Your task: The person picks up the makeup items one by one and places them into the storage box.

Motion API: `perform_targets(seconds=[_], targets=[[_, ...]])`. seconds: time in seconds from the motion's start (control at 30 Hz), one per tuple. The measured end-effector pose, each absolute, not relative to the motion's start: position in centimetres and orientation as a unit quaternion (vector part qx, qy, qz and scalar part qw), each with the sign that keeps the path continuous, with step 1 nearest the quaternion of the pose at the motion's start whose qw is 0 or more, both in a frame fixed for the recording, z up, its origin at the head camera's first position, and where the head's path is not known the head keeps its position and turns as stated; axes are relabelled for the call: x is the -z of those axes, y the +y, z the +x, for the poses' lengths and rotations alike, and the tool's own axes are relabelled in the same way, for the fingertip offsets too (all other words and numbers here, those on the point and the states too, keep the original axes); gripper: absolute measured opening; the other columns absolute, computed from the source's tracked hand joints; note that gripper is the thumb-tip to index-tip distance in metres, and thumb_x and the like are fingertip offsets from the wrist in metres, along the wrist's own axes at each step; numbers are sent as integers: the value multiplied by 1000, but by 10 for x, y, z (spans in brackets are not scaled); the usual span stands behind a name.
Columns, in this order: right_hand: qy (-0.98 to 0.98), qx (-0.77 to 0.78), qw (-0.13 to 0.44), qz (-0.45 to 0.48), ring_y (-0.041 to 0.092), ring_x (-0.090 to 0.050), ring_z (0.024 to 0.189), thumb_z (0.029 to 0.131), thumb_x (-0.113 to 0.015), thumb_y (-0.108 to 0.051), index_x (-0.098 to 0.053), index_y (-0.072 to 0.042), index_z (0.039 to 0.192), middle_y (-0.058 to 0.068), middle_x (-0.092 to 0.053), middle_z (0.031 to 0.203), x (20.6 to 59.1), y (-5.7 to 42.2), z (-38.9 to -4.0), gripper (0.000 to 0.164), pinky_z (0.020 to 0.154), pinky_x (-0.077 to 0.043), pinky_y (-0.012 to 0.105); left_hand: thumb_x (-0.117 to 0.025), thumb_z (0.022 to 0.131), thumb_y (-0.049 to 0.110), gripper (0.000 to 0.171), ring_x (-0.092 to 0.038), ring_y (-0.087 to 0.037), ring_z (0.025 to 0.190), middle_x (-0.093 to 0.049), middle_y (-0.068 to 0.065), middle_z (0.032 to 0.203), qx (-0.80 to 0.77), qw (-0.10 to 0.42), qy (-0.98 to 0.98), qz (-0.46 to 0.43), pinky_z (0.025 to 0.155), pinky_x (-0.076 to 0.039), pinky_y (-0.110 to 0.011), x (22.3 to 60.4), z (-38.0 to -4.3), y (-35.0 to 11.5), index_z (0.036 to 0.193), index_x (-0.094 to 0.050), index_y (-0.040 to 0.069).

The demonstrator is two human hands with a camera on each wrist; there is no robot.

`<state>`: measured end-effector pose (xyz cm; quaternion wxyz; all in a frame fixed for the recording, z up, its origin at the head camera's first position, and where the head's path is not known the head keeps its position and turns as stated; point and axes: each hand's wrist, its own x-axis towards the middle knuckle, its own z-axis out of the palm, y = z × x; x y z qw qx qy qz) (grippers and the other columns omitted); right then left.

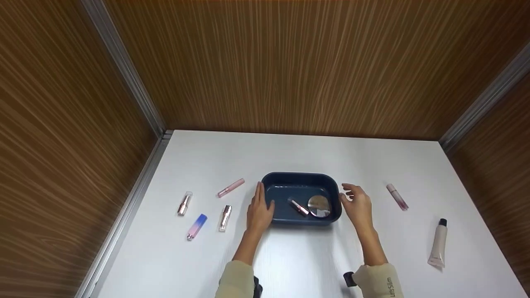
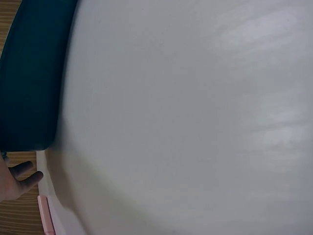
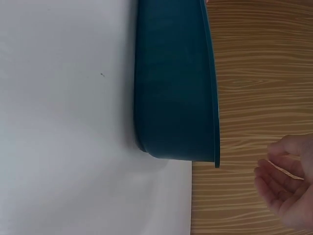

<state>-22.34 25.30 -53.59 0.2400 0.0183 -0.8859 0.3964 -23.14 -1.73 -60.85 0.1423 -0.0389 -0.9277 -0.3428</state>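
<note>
A dark blue rectangular container [image 1: 298,222] sits mid-table in the head view. Inside lie a small clear-and-pink lipstick tube [image 1: 299,207] and a round mirror [image 1: 319,206], both towards its right. My left hand [image 1: 260,213] rests along the container's left side, fingers extended and thumb over the rim. Just off the right side is my right hand [image 1: 358,205], its fingers loosely bent and holding nothing. The right wrist view shows that hand [image 3: 288,181] apart from the container's wall [image 3: 173,83]. In the left wrist view, the left fingers [image 2: 30,180] spread near the container's corner [image 2: 34,98].
Left of the container lie a pink tube [image 1: 231,188], two clear-and-rose lipsticks [image 1: 185,203] and a blue-to-pink tube [image 1: 196,227]. To the right are a lip gloss [image 1: 397,197] and a squeeze tube [image 1: 439,244] with a black cap. Wood-grain panels [image 1: 290,70] enclose the table.
</note>
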Motion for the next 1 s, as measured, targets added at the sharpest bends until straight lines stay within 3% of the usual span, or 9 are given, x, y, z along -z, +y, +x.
perform_targets(seconds=[0.8,1.0], targets=[[-888,-383,253,-16,36,-60,79,76,-63,3,-63,7,100,21,-63,92,540,291,-216,24,69,-48,47,-59,87,20,65,-48,-31,113,-29,-14,145,338,164,-926,-46,80,-44,-43,610,-232,-17,141,-31,-3],[-900,-371,229,-34,38,-60,83,79,-63,-1,-61,7,105,23,-61,96,539,299,-214,27,71,-47,49,-59,87,20,66,-48,-31,113,-28,-14,146,342,161,-925,-46,80,-44,-44,610,-231,-17,141,-30,-3]])
